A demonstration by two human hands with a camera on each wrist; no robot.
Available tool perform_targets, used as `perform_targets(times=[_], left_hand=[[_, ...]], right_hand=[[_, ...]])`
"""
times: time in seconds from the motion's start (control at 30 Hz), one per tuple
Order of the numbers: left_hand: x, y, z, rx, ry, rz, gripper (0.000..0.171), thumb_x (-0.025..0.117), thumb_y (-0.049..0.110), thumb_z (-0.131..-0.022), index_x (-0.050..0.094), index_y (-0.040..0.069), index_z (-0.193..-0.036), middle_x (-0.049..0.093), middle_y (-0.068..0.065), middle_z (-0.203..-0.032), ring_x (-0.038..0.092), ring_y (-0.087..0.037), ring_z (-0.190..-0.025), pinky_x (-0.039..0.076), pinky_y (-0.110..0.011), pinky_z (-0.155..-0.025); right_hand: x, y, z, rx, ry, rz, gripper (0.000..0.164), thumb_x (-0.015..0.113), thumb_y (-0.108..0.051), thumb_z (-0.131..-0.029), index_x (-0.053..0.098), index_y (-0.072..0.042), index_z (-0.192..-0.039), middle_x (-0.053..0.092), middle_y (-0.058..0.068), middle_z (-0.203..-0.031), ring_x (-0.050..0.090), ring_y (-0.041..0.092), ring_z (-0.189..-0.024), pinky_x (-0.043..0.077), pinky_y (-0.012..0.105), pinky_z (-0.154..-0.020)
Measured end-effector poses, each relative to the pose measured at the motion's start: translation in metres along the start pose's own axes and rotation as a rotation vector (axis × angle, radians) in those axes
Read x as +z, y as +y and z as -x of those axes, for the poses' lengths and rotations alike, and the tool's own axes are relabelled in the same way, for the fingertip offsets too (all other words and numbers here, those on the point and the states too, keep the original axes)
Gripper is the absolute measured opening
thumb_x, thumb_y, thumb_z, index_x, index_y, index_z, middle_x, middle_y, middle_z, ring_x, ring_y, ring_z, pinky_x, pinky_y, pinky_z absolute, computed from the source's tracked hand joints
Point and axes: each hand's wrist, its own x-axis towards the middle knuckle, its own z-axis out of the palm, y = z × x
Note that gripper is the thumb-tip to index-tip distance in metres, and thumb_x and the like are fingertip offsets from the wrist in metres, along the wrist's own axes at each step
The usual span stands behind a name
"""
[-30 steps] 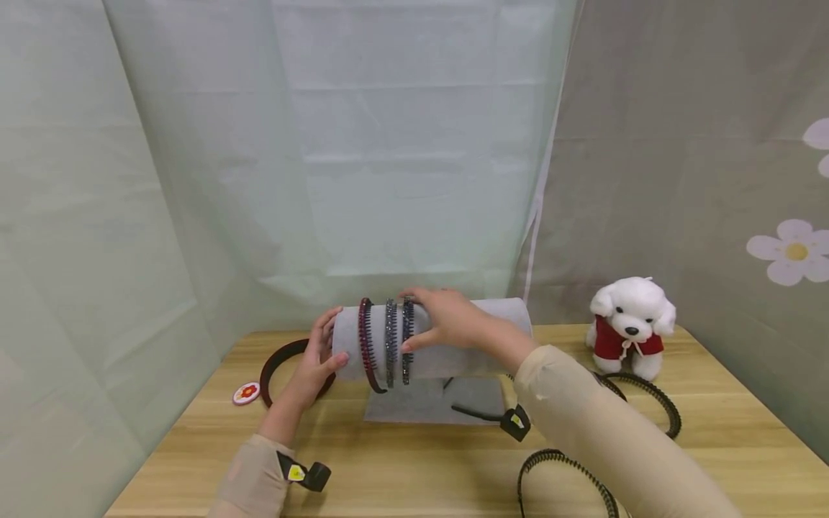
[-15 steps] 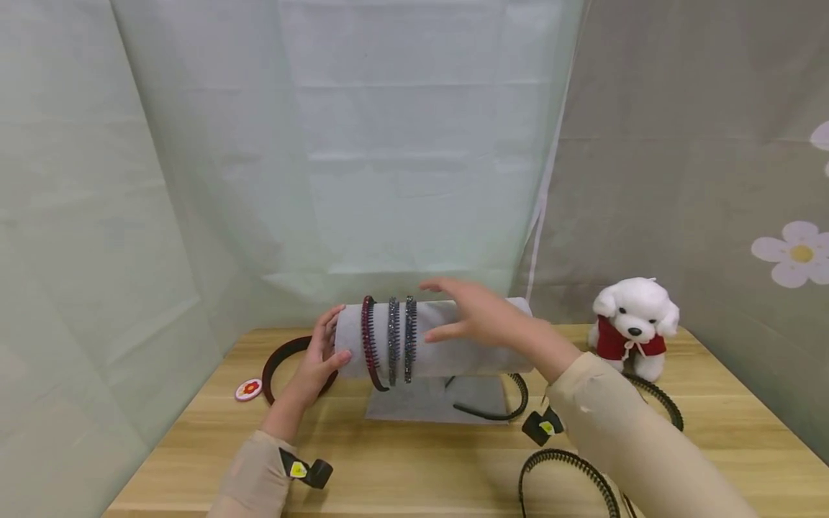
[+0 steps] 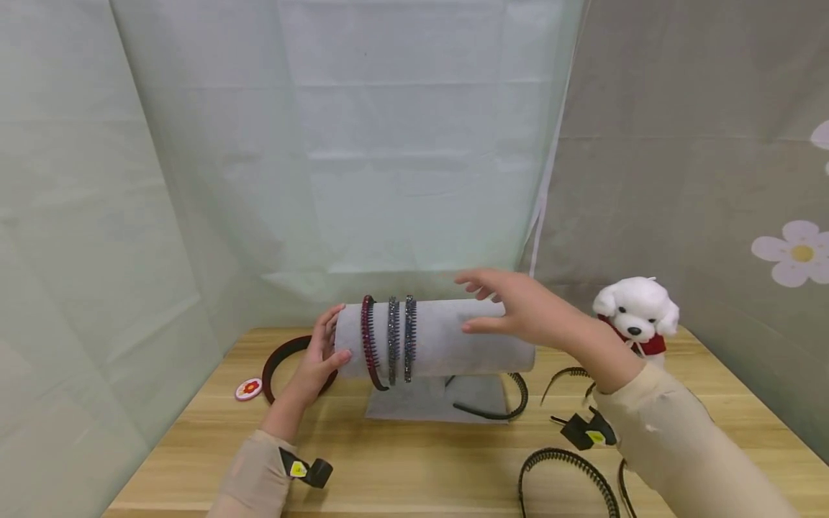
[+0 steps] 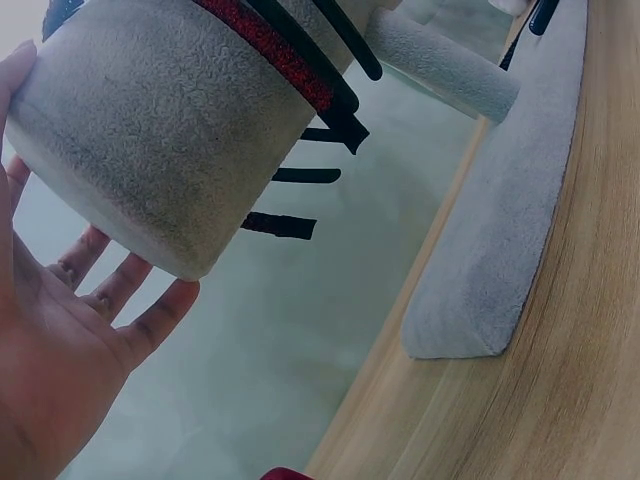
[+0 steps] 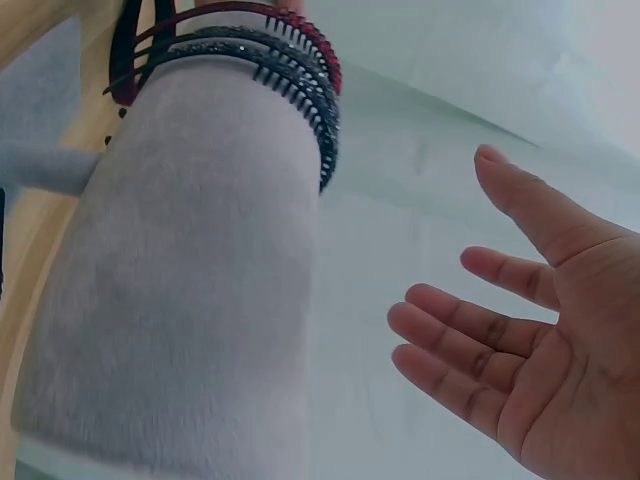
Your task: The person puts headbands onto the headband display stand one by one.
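A grey plush headband display roll [image 3: 447, 342] stands on a flat grey base [image 3: 414, 404]. Near its left end it bears a red glittery toothed headband [image 3: 367, 334] and two dark silver glittery headbands [image 3: 392, 338], side by side. My left hand [image 3: 315, 363] grips the roll's left end, thumb on the front and fingers behind; in the left wrist view its fingertips lie along the end's rim. My right hand [image 3: 521, 306] hovers by the roll's right part, fingers loosely spread and holding nothing. In the right wrist view, a gap shows between that hand [image 5: 540, 340] and the roll.
On the wooden table [image 3: 388, 467] lie a dark red headband [image 3: 278, 367] and a round flower badge [image 3: 249, 389] at left. Black toothed headbands lie by the base [image 3: 522, 396] and at front right [image 3: 570, 457]. A white plush dog [image 3: 637, 306] sits at back right.
My right hand has let go of the rightmost silver headband and moved right along the roll. The left hand stays at the roll's left end.
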Motion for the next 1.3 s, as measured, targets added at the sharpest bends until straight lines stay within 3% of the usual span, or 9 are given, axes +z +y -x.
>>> perform_targets(times=[0.27, 0.53, 0.73, 0.93, 1.17, 1.3], left_hand=[[0.001, -0.001, 0.000, -0.011, -0.004, 0.000, 0.068, 0.057, 0.019, -0.095, 0.016, 0.027, -0.150, 0.029, 0.006, -0.146, 0.044, -0.006, -0.118, 0.046, -0.021, -0.090], [0.002, -0.002, -0.001, -0.017, 0.002, -0.004, 0.068, 0.058, 0.023, -0.095, 0.018, 0.028, -0.149, 0.029, 0.007, -0.146, 0.044, -0.006, -0.118, 0.045, -0.021, -0.090], [0.001, -0.001, -0.002, 0.005, 0.010, 0.001, 0.068, 0.059, 0.023, -0.095, 0.019, 0.027, -0.149, 0.031, 0.009, -0.144, 0.045, -0.005, -0.117, 0.046, -0.021, -0.090], [-0.003, 0.000, -0.003, -0.015, 0.015, -0.033, 0.068, 0.057, 0.023, -0.096, 0.017, 0.026, -0.150, 0.029, 0.006, -0.146, 0.043, -0.005, -0.120, 0.045, -0.020, -0.091], [-0.003, -0.004, -0.001, -0.024, 0.016, -0.042, 0.067, 0.056, 0.023, -0.096, 0.017, 0.027, -0.150, 0.029, 0.004, -0.147, 0.044, -0.006, -0.119, 0.045, -0.021, -0.091], [-0.003, -0.001, -0.002, -0.016, 0.024, -0.038, 0.067, 0.057, 0.024, -0.095, 0.018, 0.026, -0.150, 0.032, 0.008, -0.144, 0.045, -0.005, -0.119, 0.045, -0.020, -0.091]], right_hand=[[-0.009, 0.012, 0.032, 0.031, 0.038, 0.020, 0.051, 0.072, -0.033, -0.086, 0.055, -0.012, -0.129, 0.066, 0.007, -0.115, 0.062, 0.018, -0.101, 0.051, 0.040, -0.087], [-0.008, 0.023, 0.072, 0.030, 0.070, 0.020, 0.041, 0.069, -0.032, -0.088, 0.061, -0.010, -0.121, 0.068, 0.001, -0.110, 0.063, 0.012, -0.095, 0.053, 0.032, -0.080], [0.009, 0.041, 0.096, -0.032, 0.080, 0.009, 0.031, 0.069, -0.026, -0.088, 0.063, -0.011, -0.114, 0.069, -0.002, -0.104, 0.064, 0.007, -0.086, 0.053, 0.026, -0.074], [0.031, 0.057, 0.116, -0.072, 0.108, -0.037, 0.027, 0.071, -0.023, -0.086, 0.063, -0.015, -0.111, 0.067, -0.006, -0.101, 0.062, 0.000, -0.085, 0.053, 0.025, -0.072], [0.047, 0.072, 0.137, -0.014, 0.069, -0.035, 0.024, 0.070, -0.025, -0.087, 0.063, -0.020, -0.110, 0.065, -0.010, -0.099, 0.058, -0.006, -0.083, 0.052, 0.024, -0.069], [0.057, 0.084, 0.143, -0.039, 0.078, -0.021, 0.024, 0.072, -0.022, -0.085, 0.063, -0.017, -0.107, 0.066, -0.008, -0.095, 0.058, -0.007, -0.081, 0.051, 0.022, -0.066]])
